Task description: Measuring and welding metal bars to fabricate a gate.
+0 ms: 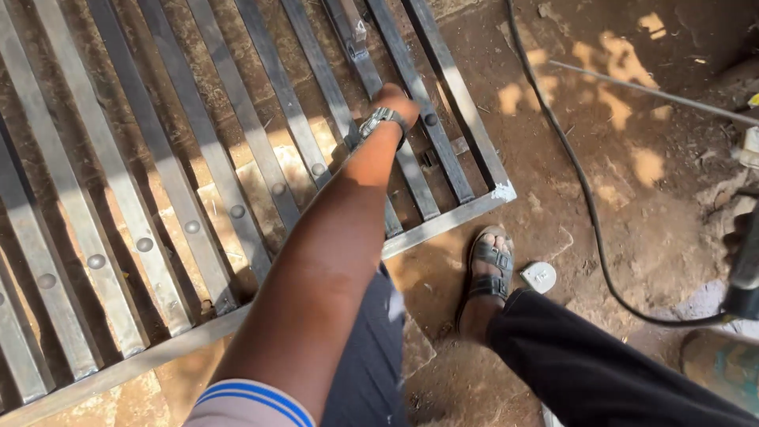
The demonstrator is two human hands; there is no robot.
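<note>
A steel grille point(443, 224) of parallel flat bars with round studs lies flat on the dirt. My left hand point(395, 101), with a metal watch on its wrist, reaches out over the grille's right part and sits on one bar point(370, 75), fingers curled down over it and hidden from view. At the right edge of the view my right hand point(737, 236) shows only in part, wrapped round the handle of a black power tool point(746, 277) with a black cable point(587, 198) running from it.
My foot in a grey sandal point(488, 267) and a black trouser leg point(601, 364) stand by the grille's corner. A small white tape measure point(538, 277) lies beside the foot. A thin metal rod point(656, 93) lies at the upper right, and a teal object point(723, 368) at the lower right.
</note>
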